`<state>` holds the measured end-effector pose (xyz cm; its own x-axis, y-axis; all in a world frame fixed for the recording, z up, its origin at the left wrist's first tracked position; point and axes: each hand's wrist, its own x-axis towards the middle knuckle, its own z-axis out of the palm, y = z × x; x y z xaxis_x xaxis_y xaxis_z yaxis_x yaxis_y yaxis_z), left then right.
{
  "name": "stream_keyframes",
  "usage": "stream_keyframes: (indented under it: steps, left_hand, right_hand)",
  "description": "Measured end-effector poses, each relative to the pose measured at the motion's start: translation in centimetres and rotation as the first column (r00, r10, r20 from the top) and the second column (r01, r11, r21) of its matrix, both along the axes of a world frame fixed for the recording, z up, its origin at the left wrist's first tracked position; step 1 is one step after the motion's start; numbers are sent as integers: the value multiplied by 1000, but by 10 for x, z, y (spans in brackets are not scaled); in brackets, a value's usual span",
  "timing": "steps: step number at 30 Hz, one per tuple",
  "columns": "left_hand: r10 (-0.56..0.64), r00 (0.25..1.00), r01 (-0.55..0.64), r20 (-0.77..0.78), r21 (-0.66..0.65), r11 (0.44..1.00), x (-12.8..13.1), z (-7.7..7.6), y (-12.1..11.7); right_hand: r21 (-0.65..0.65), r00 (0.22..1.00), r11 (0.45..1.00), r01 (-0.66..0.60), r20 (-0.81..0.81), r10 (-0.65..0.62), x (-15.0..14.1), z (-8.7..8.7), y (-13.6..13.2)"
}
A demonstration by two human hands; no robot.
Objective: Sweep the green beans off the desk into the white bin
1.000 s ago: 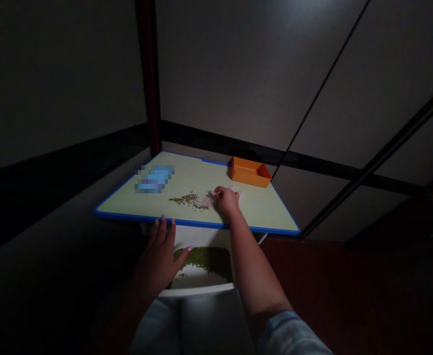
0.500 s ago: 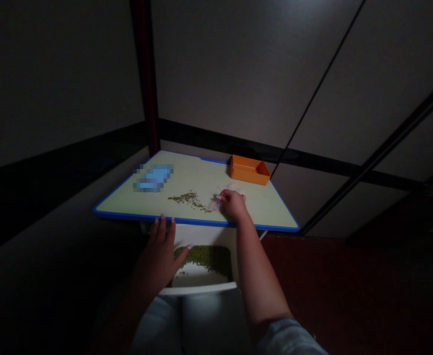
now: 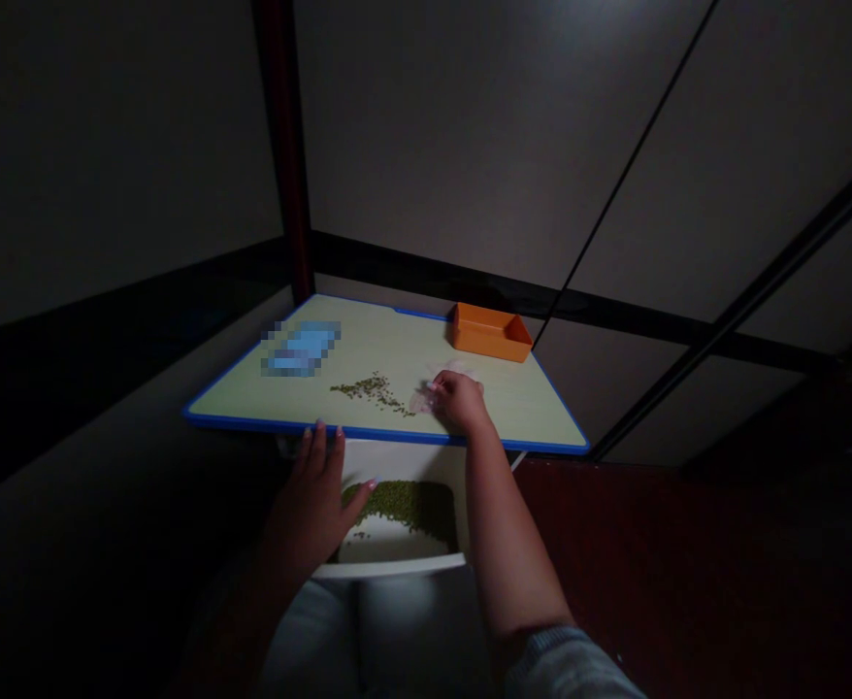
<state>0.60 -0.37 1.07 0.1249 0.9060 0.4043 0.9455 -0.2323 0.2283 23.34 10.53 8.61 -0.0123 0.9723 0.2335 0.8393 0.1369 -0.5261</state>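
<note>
A pale green board with a blue rim point(image 3: 251, 423) lies in front of me. A small scatter of green beans point(image 3: 372, 390) lies on it. My right hand point(image 3: 459, 401) rests on the board just right of the beans, fingers curled on a small clear plastic piece point(image 3: 423, 399). Below the board's near edge a white tray point(image 3: 397, 565) holds a pile of green beans point(image 3: 406, 503). My left hand point(image 3: 310, 510) lies on the tray's left side, fingers stretched toward the board's edge, thumb near the pile.
An orange open box point(image 3: 489, 332) stands at the board's far right corner. A blurred blue patch point(image 3: 301, 349) lies at the far left of the board. A dark red post point(image 3: 284, 146) rises behind. The surroundings are dim.
My right hand has pulled slightly back toward me and to the right along the board. The left hand has stayed on the tray.
</note>
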Motion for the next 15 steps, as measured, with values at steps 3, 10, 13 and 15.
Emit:
stream_keyframes:
  steps: [3, 10, 13, 15]
  left_hand:
    - [-7, 1000, 7, 3, 2, 1000, 0, 0, 0]
    - [-3, 1000, 3, 1, 14, 1000, 0, -1, 1]
    - [0, 1000, 0, -4, 10, 1000, 0, -1, 1]
    - [1, 1000, -1, -8, 10, 1000, 0, -2, 1]
  right_hand:
    - [-27, 1000, 1000, -15, -14, 15, 0, 1, -1]
    - [-65, 995, 997, -52, -83, 47, 4, 1, -6]
    - [-78, 985, 993, -93, -150, 80, 6, -4, -4]
    - [-85, 967, 986, -143, -225, 120, 9, -10, -2]
